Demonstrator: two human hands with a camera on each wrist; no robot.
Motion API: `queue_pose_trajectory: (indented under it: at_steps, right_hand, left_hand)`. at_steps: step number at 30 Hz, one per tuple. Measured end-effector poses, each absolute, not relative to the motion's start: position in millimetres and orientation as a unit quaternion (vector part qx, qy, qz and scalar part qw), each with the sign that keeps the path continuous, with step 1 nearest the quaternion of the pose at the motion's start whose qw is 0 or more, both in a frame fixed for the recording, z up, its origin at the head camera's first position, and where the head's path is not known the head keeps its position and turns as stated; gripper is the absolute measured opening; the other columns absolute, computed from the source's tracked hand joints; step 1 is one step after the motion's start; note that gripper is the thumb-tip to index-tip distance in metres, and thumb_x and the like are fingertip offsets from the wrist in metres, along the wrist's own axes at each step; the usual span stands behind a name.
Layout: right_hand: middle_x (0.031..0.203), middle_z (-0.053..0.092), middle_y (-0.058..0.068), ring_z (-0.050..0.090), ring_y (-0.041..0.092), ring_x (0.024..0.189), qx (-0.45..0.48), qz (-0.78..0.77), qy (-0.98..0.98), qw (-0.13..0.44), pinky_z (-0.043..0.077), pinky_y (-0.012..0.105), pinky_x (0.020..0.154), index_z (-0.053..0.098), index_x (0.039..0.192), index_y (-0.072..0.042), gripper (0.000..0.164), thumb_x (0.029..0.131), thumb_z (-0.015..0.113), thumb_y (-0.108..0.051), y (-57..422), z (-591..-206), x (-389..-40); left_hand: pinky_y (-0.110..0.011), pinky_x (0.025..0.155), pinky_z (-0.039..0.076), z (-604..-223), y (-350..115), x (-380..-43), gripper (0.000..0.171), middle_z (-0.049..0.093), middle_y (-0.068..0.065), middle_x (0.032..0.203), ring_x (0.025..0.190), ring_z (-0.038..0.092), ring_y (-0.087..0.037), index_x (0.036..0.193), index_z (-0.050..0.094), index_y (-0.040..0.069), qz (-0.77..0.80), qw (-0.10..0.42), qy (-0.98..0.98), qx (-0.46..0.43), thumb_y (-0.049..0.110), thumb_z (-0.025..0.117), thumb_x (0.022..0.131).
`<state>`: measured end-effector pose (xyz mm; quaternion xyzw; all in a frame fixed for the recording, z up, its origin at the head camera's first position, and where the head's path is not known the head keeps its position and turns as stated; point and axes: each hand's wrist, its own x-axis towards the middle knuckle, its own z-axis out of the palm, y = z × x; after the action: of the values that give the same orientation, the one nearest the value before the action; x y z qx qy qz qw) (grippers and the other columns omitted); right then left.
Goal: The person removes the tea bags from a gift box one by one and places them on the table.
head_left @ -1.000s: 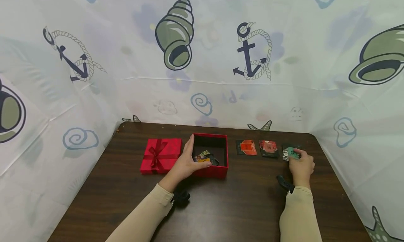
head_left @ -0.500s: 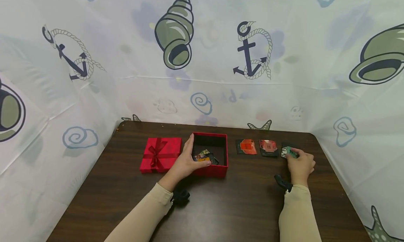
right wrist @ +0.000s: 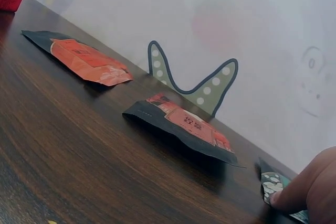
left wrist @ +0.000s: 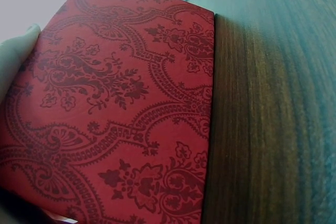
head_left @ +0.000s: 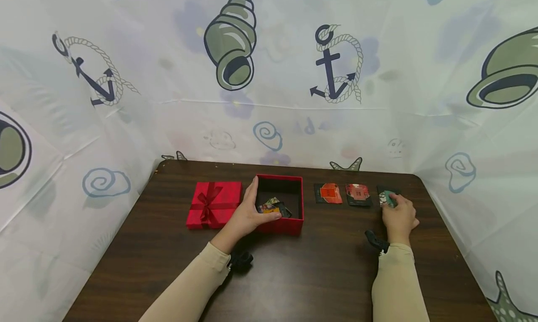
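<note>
In the head view my left hand (head_left: 244, 215) lies at the near left corner of an open red gift box (head_left: 286, 227). Its fingers extend along the left wall, its thumb along the near rim. Several small packets (head_left: 274, 207) are inside, partly behind the thumb. At the table's right my right hand (head_left: 398, 219) pinches a small green and black packet (head_left: 385, 197) against the tabletop. The right wrist view has the thumb on this packet's patterned part (right wrist: 272, 183); the other fingers are mostly out of sight there. The left wrist view shows the box's embossed side (left wrist: 115, 103).
Left of the box sits its red lid (head_left: 214, 205) with a ribbon bow. An orange and black packet (head_left: 329, 193) and a red and black packet (head_left: 358, 194) lie in a row right of the box. A printed curtain (head_left: 286, 74) stands behind the brown table (head_left: 319, 275).
My right hand has shifted the green packet slightly, and it now lies a little farther back, in line with the other two. The left hand has stayed on the box.
</note>
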<state>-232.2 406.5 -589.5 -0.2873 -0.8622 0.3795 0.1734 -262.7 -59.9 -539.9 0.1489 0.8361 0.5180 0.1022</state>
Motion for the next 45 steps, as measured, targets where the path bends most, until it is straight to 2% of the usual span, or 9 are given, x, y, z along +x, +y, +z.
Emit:
queue_pose_trajectory:
  at_steps: [14, 21, 24, 26, 29, 31, 33, 38, 45]
  right_hand:
    - [0.167, 0.048, 0.023, 0.040, 0.051, 0.152, -0.288, 0.410, -0.838, 0.215, 0.016, 0.074, 0.114, 0.069, 0.143, -0.002, 0.045, 0.100, 0.073, -0.013, 404.5, -583.1, -232.6]
    - [0.166, 0.048, 0.026, 0.042, 0.047, 0.153, -0.300, 0.423, -0.824, 0.229, 0.015, 0.073, 0.116, 0.066, 0.146, -0.001, 0.047, 0.101, 0.072, -0.015, 405.6, -584.4, -233.3]
    - [0.161, 0.051, 0.027, 0.045, 0.048, 0.150, -0.316, 0.442, -0.801, 0.253, 0.016, 0.070, 0.121, 0.064, 0.148, -0.001, 0.046, 0.104, 0.067, -0.016, 405.6, -586.2, -234.0]
    - [0.153, 0.054, 0.025, 0.050, 0.044, 0.143, -0.332, 0.467, -0.769, 0.283, 0.023, 0.062, 0.122, 0.064, 0.147, -0.001, 0.044, 0.105, 0.064, -0.015, 405.1, -586.5, -234.4]
    - [0.128, 0.058, 0.008, 0.056, 0.027, 0.122, -0.351, 0.496, -0.717, 0.343, 0.039, 0.039, 0.111, 0.069, 0.138, -0.001, 0.036, 0.103, 0.063, -0.009, 405.4, -587.7, -235.2]
    - [0.113, 0.052, -0.006, 0.052, 0.013, 0.106, -0.359, 0.511, -0.680, 0.384, 0.041, 0.028, 0.096, 0.071, 0.128, 0.000, 0.029, 0.102, 0.061, -0.005, 405.9, -588.4, -235.1]
    - [0.103, 0.046, -0.014, 0.046, 0.004, 0.097, -0.364, 0.531, -0.638, 0.422, 0.036, 0.022, 0.090, 0.073, 0.116, -0.003, 0.021, 0.101, 0.058, -0.001, 407.1, -588.9, -235.0]
    - [0.097, 0.052, -0.013, 0.047, 0.003, 0.097, -0.358, 0.585, -0.544, 0.483, 0.035, 0.022, 0.093, 0.068, 0.094, -0.012, 0.025, 0.102, 0.050, 0.004, 407.7, -586.9, -235.2]
    - [0.089, 0.055, -0.010, 0.051, 0.008, 0.092, -0.352, 0.597, -0.508, 0.511, 0.037, 0.024, 0.092, 0.066, 0.085, -0.004, 0.029, 0.098, 0.044, 0.011, 402.9, -580.0, -234.5]
  left_hand:
    - [-0.069, 0.128, 0.033, -538.7, -59.6, -263.3, 0.137, 0.004, 0.001, 0.185, 0.170, 0.015, -0.034, 0.176, -0.002, 0.036, 0.520, 0.100, 0.835, 0.148, 0.059, 0.092, 0.080]
    - [-0.070, 0.128, 0.033, -538.8, -60.4, -263.6, 0.137, 0.004, 0.002, 0.185, 0.169, 0.016, -0.034, 0.176, -0.002, 0.037, 0.520, 0.104, 0.835, 0.145, 0.060, 0.092, 0.080]
    - [-0.070, 0.127, 0.033, -538.1, -60.8, -263.0, 0.137, 0.004, 0.002, 0.185, 0.169, 0.016, -0.035, 0.176, -0.003, 0.038, 0.522, 0.107, 0.834, 0.144, 0.060, 0.092, 0.079]
    - [-0.070, 0.127, 0.033, -537.9, -60.6, -262.6, 0.137, 0.004, 0.002, 0.185, 0.169, 0.016, -0.035, 0.176, -0.003, 0.038, 0.523, 0.107, 0.833, 0.144, 0.060, 0.093, 0.079]
    - [-0.070, 0.127, 0.034, -537.7, -60.3, -262.4, 0.137, 0.005, 0.001, 0.185, 0.169, 0.016, -0.035, 0.176, -0.002, 0.038, 0.520, 0.106, 0.835, 0.145, 0.060, 0.092, 0.079]
    - [-0.070, 0.127, 0.034, -538.0, -60.2, -262.6, 0.137, 0.005, 0.001, 0.185, 0.169, 0.017, -0.036, 0.176, -0.002, 0.037, 0.518, 0.105, 0.836, 0.146, 0.060, 0.092, 0.079]
    - [-0.070, 0.127, 0.034, -538.6, -60.0, -262.7, 0.137, 0.005, 0.001, 0.185, 0.169, 0.017, -0.035, 0.176, -0.002, 0.037, 0.516, 0.104, 0.837, 0.146, 0.060, 0.092, 0.080]
    - [-0.070, 0.127, 0.033, -539.1, -59.7, -262.3, 0.136, 0.005, 0.000, 0.185, 0.169, 0.016, -0.036, 0.176, -0.002, 0.035, 0.517, 0.104, 0.837, 0.148, 0.058, 0.092, 0.081]
    - [-0.071, 0.127, 0.033, -537.3, -59.4, -261.0, 0.135, 0.005, -0.002, 0.185, 0.169, 0.015, -0.037, 0.177, -0.002, 0.033, 0.519, 0.098, 0.836, 0.150, 0.056, 0.092, 0.082]
